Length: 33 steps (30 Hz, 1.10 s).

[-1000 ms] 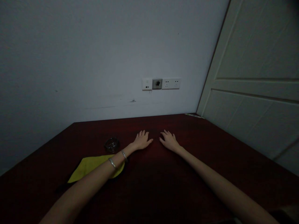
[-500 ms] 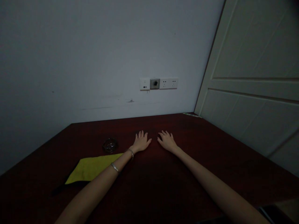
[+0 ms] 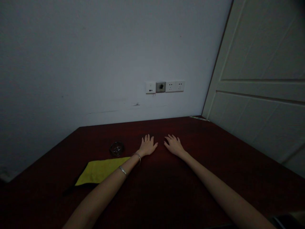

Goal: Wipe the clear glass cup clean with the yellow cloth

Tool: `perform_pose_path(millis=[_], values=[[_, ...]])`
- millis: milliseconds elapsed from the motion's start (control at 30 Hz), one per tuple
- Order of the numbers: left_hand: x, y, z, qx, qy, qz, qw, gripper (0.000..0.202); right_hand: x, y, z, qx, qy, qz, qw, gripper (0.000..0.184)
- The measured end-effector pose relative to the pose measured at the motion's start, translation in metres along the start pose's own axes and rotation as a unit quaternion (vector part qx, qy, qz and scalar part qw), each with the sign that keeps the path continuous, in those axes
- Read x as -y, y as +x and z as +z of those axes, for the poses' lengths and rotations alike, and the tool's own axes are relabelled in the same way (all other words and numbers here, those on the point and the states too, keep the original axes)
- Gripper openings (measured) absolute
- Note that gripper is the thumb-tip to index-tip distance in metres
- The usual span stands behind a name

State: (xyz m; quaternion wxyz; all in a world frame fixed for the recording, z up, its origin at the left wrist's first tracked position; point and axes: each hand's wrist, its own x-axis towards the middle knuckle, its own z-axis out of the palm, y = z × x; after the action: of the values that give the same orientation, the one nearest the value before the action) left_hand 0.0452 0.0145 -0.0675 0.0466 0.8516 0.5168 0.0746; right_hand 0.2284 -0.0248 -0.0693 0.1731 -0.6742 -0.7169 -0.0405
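My left hand (image 3: 148, 145) lies flat and open on the dark red table (image 3: 214, 152), fingers spread toward the wall, with two silver bangles on the forearm. A few centimetres to its right, my right hand (image 3: 174, 145) rests the same way, palm down, fingers apart. Neither hand holds anything. A yellow cloth (image 3: 100, 170) lies on the table just left of my left forearm, partly covered by it. A small glass ashtray (image 3: 116, 148) stands beyond the cloth, left of my left hand.
A pale wall rises behind the table with a row of sockets and a switch (image 3: 165, 86). A white panelled door (image 3: 259, 82) closes off the right side. A thin strip (image 3: 199, 118) lies at the far right corner of the table.
Both hands stay flat in place. The view has shifted slightly, and more of the yellow cloth shows beside my left forearm than one second ago.
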Motion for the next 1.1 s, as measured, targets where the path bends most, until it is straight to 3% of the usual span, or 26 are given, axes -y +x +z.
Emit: perform_pose_path(millis=[267,400,533,700,800,900,967,1100], values=[[0.001,-0.002,-0.014,0.008,-0.089,0.004,0.996,0.060,0.003,-0.002,-0.009,-0.015,0.034,-0.048,0.998,0.033],[-0.002,-0.017,-0.043,-0.034,-0.166,0.064,0.983,0.040,0.022,-0.007,-0.015,0.000,0.084,-0.137,0.987,0.029],[0.007,-0.051,-0.087,-0.112,-0.233,0.098,0.961,0.028,0.063,-0.021,-0.016,0.025,0.136,-0.202,0.969,0.024],[0.062,-0.093,-0.142,-0.251,-0.240,0.035,0.937,0.029,0.121,-0.032,-0.018,0.091,0.170,-0.265,0.945,0.029],[0.112,-0.111,-0.161,-0.282,-0.216,-0.025,0.934,0.030,0.149,-0.028,-0.019,0.125,0.170,-0.262,0.942,0.036],[0.159,-0.130,-0.165,-0.248,-0.181,-0.083,0.948,0.024,0.171,-0.020,-0.018,0.172,0.164,-0.250,0.939,0.033],[0.184,-0.145,-0.160,-0.192,-0.160,-0.108,0.962,0.019,0.182,-0.015,-0.016,0.204,0.159,-0.244,0.935,0.031],[0.215,-0.176,-0.141,-0.058,-0.149,-0.110,0.981,0.018,0.196,-0.012,-0.010,0.232,0.157,-0.244,0.929,0.027]])
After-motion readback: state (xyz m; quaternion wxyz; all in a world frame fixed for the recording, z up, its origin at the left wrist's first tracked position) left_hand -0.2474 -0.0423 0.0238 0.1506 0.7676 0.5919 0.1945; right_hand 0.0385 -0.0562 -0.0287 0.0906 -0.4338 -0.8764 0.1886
